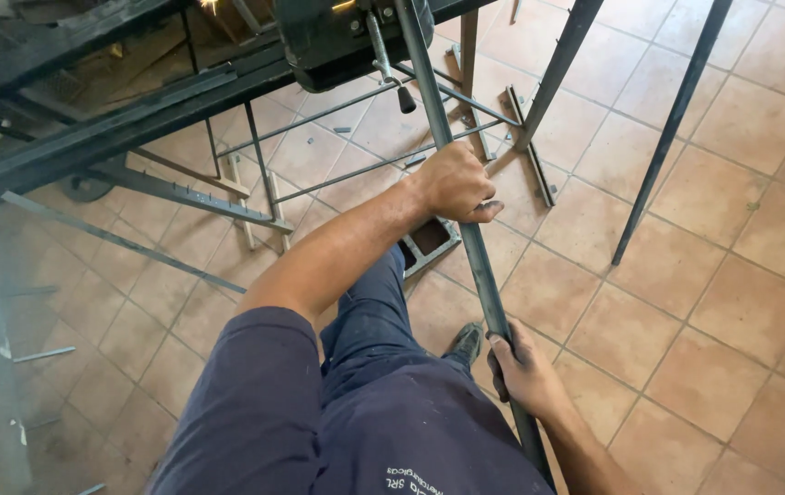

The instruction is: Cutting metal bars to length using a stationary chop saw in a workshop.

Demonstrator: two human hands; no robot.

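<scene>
While my left hand and right hand both clamp the steel bar running from near right up into the far vise, the bar sits fixed, no bend yet showing.

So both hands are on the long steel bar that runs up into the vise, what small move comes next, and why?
Probably a steady pull on the steel bar, held firm in both hands. Its top end sits at the black vise on the bench, the left hand grips it partway down, and the right hand grips it lower, near the lap. Whether the vise is tight cannot be told.
</scene>
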